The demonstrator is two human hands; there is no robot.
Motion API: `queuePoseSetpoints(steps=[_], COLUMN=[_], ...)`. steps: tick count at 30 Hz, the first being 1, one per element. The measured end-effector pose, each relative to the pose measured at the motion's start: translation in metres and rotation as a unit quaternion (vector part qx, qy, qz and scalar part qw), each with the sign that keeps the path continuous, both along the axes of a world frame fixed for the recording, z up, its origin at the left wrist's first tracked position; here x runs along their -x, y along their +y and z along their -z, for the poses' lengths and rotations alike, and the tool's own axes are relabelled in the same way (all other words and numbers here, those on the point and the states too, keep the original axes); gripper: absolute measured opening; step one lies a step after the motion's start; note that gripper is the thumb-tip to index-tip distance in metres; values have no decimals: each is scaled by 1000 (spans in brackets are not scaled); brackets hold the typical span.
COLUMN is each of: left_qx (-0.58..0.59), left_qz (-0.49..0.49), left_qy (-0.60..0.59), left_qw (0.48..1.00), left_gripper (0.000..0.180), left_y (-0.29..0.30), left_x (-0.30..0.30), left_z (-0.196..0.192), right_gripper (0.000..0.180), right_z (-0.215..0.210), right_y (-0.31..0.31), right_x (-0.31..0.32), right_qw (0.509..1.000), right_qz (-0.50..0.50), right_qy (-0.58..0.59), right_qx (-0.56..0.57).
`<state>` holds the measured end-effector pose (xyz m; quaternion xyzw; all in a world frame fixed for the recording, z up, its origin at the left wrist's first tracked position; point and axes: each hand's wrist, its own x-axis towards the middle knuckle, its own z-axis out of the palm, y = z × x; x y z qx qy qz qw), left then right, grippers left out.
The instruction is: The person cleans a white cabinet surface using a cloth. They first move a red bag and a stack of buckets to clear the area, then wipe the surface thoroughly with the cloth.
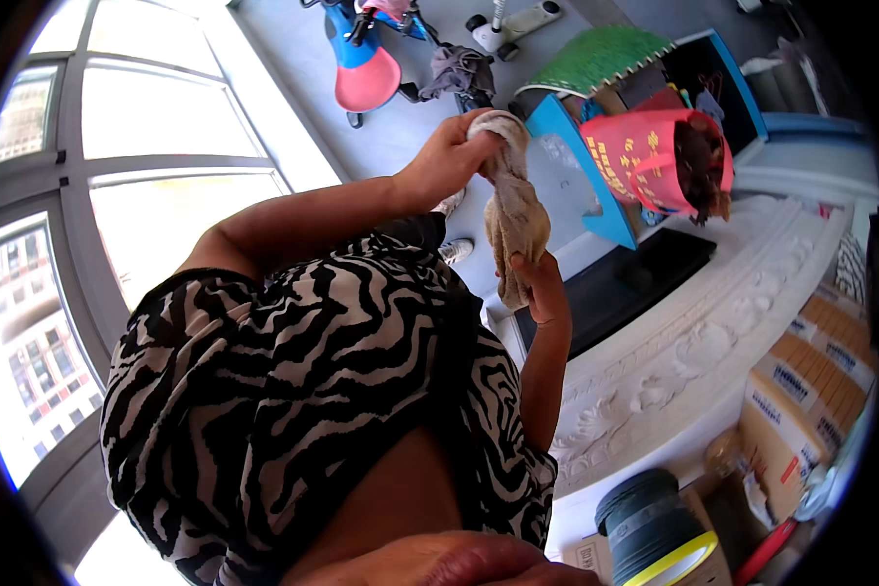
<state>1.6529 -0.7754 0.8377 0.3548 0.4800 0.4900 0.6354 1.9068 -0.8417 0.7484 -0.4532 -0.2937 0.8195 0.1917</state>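
Note:
A damp-looking, beige and white cloth (518,210) hangs bunched and twisted between my two hands, in the air in front of my body. My left hand (451,156) grips its upper end, fingers wrapped round a white fold. Lower down and to the right, my right hand (545,285) pinches the browner end, with the thumb lying along it. The cloth's middle part is loosely rumpled and stained darker in places.
A red bag (645,161) leans by a blue-edged box (576,161) ahead right. A black flat panel (635,288) lies beside a white carved ledge (693,356). Cardboard boxes (811,376) and a dark bucket-like cylinder (649,523) stand right. A ride-on toy (366,73) is ahead; windows (171,127) line the left.

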Motion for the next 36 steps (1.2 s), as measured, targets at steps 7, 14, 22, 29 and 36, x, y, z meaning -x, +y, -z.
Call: queuePoseSetpoints(steps=[7,14,22,29,36], left_qx=[29,-9,-25,6,31], left_qz=[-225,-300,-137,-52,-195], left_qy=[33,61,159,228,-32], left_qw=[973,952,977,972,980], left_gripper=[32,41,46,51,36], left_y=[-29,-21,-5,18,43], left_x=[113,248,360,407,490], left_z=[3,3,18,19,2], right_gripper=[43,30,26,16,97], right_z=[11,2,-41,-97,-50], right_y=[66,117,173,197,265], right_x=[78,196,374,501,581], right_qw=[970,941,914,841,844], right_qz=[51,59,-33,-173,-350], right_qy=[-120,-52,-23,19,144], right_qx=[-203,-329,-405,-512,-379])
